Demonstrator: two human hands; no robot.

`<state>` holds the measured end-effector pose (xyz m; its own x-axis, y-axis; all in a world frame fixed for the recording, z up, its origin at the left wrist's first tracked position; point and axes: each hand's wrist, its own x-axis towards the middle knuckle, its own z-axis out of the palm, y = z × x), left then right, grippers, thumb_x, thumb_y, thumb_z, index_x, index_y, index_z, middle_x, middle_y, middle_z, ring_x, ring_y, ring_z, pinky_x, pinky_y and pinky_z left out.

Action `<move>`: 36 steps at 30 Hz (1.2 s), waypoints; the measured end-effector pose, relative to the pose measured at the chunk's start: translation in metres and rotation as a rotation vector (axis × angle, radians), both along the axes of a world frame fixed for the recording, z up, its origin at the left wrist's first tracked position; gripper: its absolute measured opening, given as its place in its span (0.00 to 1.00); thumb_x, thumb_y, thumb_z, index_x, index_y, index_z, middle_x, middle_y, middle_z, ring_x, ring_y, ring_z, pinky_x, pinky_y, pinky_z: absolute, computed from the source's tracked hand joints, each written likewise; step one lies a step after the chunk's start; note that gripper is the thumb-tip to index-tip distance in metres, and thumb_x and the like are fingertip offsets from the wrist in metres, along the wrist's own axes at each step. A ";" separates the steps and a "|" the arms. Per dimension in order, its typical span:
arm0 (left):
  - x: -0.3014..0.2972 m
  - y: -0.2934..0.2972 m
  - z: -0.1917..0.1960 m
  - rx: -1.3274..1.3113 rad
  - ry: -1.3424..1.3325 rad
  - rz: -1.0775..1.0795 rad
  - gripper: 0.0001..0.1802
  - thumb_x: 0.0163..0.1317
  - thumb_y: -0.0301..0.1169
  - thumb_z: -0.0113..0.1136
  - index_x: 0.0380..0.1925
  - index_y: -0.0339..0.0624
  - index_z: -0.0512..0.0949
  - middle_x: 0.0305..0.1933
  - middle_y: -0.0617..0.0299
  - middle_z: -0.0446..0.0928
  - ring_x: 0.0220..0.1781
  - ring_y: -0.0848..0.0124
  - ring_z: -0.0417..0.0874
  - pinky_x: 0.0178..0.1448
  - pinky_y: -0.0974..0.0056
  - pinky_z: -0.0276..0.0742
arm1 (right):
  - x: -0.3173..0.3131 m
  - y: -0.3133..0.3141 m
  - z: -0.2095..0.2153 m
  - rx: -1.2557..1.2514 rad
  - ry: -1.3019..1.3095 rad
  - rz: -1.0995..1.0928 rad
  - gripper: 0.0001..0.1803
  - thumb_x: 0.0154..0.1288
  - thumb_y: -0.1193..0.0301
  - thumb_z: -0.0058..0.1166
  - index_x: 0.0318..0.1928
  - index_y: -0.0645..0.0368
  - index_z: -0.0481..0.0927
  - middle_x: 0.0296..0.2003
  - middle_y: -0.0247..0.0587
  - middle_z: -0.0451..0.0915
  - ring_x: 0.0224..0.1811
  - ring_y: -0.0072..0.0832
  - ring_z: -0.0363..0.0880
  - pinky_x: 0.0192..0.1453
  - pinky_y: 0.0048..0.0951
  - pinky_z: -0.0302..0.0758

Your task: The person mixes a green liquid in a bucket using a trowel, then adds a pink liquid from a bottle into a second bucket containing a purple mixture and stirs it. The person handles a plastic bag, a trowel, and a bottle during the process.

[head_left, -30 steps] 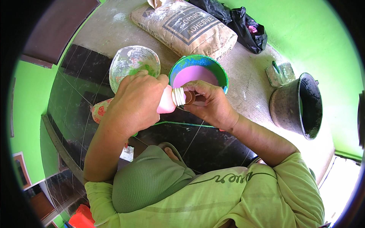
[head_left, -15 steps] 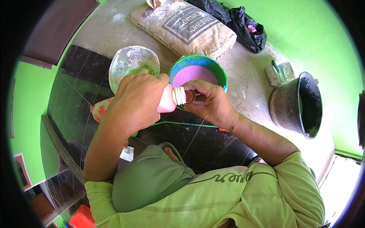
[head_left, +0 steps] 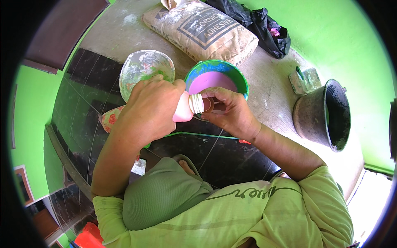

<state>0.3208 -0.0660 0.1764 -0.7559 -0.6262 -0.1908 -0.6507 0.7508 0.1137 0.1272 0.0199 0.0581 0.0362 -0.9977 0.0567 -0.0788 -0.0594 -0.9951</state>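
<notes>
My left hand (head_left: 151, 103) is wrapped round a pink bottle (head_left: 182, 110) with a white threaded neck, tipped on its side with the mouth facing right. In my right hand (head_left: 235, 115), a reddish-brown cap (head_left: 209, 106) is pinched between thumb and fingers, right at the bottle's mouth. Whether anything flows between them I cannot tell. Just beyond my hands stands a green bucket (head_left: 240, 78) with pink-purple liquid in it. A grey, paint-stained bowl (head_left: 145, 62) sits to its left, partly covered by my left hand.
Behind the bucket lies a large paper sack (head_left: 202, 31), with black plastic bags (head_left: 271, 35) beside it. At the right a dark bucket (head_left: 312, 118) is tilted, near a grey block-like thing (head_left: 306, 80). A red-patterned item (head_left: 111, 119) shows left of my left hand.
</notes>
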 end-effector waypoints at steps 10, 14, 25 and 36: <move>0.001 0.000 -0.002 -0.006 0.007 -0.004 0.24 0.40 0.23 0.75 0.41 0.39 0.77 0.41 0.46 0.84 0.52 0.44 0.82 0.56 0.46 0.76 | 0.000 0.001 0.000 0.011 0.010 0.004 0.20 0.61 0.80 0.71 0.54 0.61 0.82 0.44 0.39 0.88 0.47 0.23 0.87 0.54 0.29 0.86; -0.001 0.001 -0.002 -0.004 0.000 0.002 0.25 0.39 0.23 0.76 0.41 0.39 0.77 0.42 0.46 0.84 0.52 0.45 0.83 0.56 0.46 0.76 | 0.000 0.001 -0.001 0.007 0.011 0.005 0.21 0.61 0.80 0.71 0.54 0.62 0.82 0.44 0.40 0.88 0.48 0.24 0.87 0.54 0.30 0.86; 0.000 -0.002 -0.005 0.007 0.045 0.003 0.26 0.37 0.26 0.78 0.40 0.40 0.77 0.40 0.47 0.83 0.51 0.45 0.83 0.55 0.47 0.76 | -0.003 0.001 -0.003 0.016 -0.026 0.002 0.22 0.61 0.80 0.72 0.55 0.61 0.82 0.46 0.39 0.87 0.49 0.24 0.87 0.56 0.30 0.86; 0.013 -0.008 -0.013 0.150 0.174 0.119 0.35 0.35 0.34 0.83 0.47 0.42 0.80 0.44 0.47 0.83 0.49 0.45 0.83 0.55 0.47 0.78 | -0.007 0.001 0.013 0.102 -0.189 0.031 0.21 0.61 0.83 0.71 0.54 0.61 0.82 0.49 0.34 0.87 0.51 0.21 0.85 0.59 0.28 0.84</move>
<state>0.3334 -0.0738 0.1636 -0.7079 -0.6874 -0.1623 -0.6947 0.6361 0.3358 0.1199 0.0209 0.0707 0.0649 -0.9972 -0.0364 0.1096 0.0433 -0.9930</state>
